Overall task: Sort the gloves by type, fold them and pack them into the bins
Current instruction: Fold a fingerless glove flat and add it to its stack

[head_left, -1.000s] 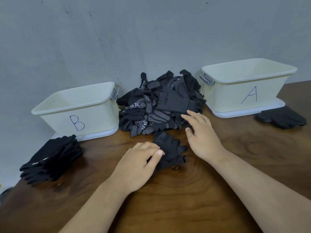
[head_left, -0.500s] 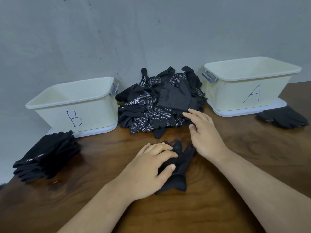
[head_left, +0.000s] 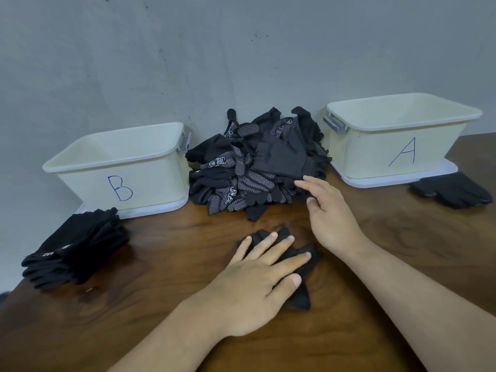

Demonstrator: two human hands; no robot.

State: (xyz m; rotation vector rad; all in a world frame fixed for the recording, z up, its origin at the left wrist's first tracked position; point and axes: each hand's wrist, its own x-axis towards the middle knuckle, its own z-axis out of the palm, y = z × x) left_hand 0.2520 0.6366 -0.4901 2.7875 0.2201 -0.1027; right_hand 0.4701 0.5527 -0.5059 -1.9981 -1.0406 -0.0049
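A heap of black gloves (head_left: 252, 162), some with white dots, lies against the wall between two cream bins. Bin B (head_left: 150, 181) stands to its left, bin A (head_left: 375, 154) to its right; I see nothing inside either. In front of the heap a single plain black glove (head_left: 302, 295) lies flat on the table. My left hand (head_left: 257, 285) presses on it with straight, spread fingers. My right hand (head_left: 327, 210) reaches with relaxed fingers to the heap's front right edge, fingertips touching gloves there.
A stack of folded black gloves (head_left: 75, 248) sits in front of bin B at the table's left edge. A smaller pile of dotted gloves (head_left: 453, 189) lies in front of bin A. The wooden table (head_left: 402, 251) ends at a grey wall.
My left hand has dragged the single glove nearer to me and flattened its fingers over it. My right hand has stayed at the heap's edge. The view shifted slightly.
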